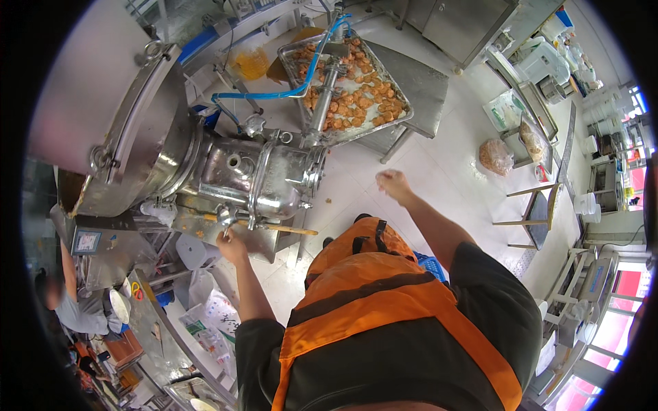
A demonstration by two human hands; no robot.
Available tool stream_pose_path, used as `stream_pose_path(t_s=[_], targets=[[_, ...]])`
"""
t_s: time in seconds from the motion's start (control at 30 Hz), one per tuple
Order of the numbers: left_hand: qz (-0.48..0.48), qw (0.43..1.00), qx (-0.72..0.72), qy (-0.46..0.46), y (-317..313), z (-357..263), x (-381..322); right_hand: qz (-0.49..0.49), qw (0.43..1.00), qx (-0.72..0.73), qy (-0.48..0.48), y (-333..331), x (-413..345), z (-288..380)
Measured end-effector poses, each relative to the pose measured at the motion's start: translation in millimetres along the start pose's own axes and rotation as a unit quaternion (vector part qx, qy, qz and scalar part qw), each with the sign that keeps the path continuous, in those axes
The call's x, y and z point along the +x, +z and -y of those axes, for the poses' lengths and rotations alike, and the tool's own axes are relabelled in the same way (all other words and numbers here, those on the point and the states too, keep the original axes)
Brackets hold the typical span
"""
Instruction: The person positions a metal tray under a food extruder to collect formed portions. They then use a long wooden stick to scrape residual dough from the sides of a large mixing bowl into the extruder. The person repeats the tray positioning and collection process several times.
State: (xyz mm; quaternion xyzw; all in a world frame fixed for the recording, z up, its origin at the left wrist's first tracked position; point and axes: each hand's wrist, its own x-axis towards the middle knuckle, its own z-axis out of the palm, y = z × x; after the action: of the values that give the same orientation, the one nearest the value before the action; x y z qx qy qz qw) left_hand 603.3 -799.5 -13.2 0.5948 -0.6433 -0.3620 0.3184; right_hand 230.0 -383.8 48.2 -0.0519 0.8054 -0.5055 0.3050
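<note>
My left hand [234,247] is below the steel filling machine [231,172], its fingers closed around the thin stem of a shiny rounded metal piece [226,213]. Whether that piece is fixed to the machine is unclear. A wooden stick [293,228] runs just behind it, under the machine's barrel. My right hand [393,185] is over the floor, blurred, with curled fingers and nothing visible in it. Beyond the barrel, a steel outlet tube [329,92] crosses over a metal tray [401,115] of flattened orange-brown food pieces [360,100].
The tray rests on a steel table [421,87]. Blue hoses [267,95] arch over the machine. A large steel hopper [146,149] stands at left, with a co-worker [82,311] beyond. A chair [537,218] and a bagged food mass [496,156] are at right.
</note>
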Motion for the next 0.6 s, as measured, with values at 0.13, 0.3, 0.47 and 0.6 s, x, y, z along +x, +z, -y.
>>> stream_pose_path(t_s=[0.13,0.3,0.47,0.6], targets=[[-0.019,0.997,-0.021,-0.068,-20.0,-20.9,-64.8,-0.118,0.986,0.038,0.114,-48.1,97.1,25.5],[0.081,0.948,-0.129,-0.278,-2.5,-102.5,-202.5,-0.344,0.918,-0.187,0.06,-122.7,217.0,30.0],[0.353,0.875,-0.17,-0.285,131.9,-192.8,-274.3,-0.235,0.921,-0.31,0.024,-169.7,292.2,31.6],[0.319,0.81,-0.36,-0.336,292.4,-224.9,-254.1,-0.122,0.963,-0.221,-0.096,-173.3,313.4,15.0]])
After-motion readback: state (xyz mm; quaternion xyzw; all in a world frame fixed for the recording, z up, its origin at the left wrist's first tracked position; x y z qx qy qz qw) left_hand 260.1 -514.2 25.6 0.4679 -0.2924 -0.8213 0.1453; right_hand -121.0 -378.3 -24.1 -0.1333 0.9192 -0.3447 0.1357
